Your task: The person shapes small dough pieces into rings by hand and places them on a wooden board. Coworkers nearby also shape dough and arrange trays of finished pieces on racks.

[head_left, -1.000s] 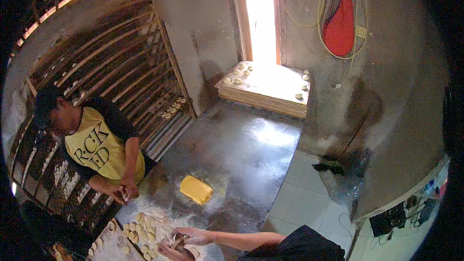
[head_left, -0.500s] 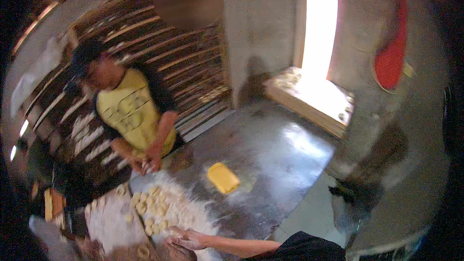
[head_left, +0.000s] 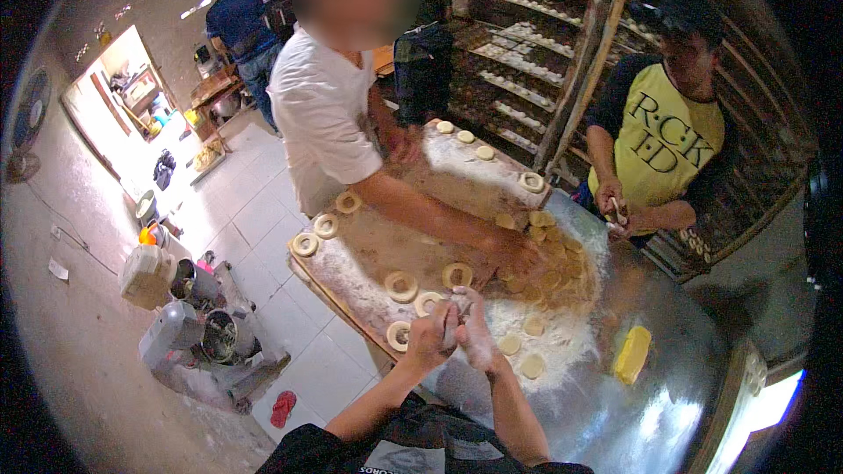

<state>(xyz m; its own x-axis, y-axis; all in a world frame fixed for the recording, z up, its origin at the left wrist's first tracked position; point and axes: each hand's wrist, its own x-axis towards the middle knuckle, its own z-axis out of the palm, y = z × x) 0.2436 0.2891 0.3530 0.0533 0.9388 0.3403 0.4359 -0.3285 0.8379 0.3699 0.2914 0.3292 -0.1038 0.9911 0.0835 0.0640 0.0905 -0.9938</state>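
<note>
Spreading widest, the grey desk (head_left: 562, 421) adjoins a floury board (head_left: 378, 254); the left hand (head_left: 430, 338) and right hand (head_left: 477, 335) meet, fingers curled, any contents hidden. Pale, round rings (head_left: 390, 290) lie on the board, smaller yellowish discs (head_left: 532, 366) in flour (head_left: 559, 342) rightward.

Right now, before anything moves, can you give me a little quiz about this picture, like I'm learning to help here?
1. True or false: the camera wearer's left hand and right hand are close together, near the pale rings.
2. What colour is the sandal on the tiled floor?
3. Where is the yellow block? a) under the left hand; b) on the shiny table; c) on the tiled floor.

Key: 1. True. 2. Red. 3. b.
</note>
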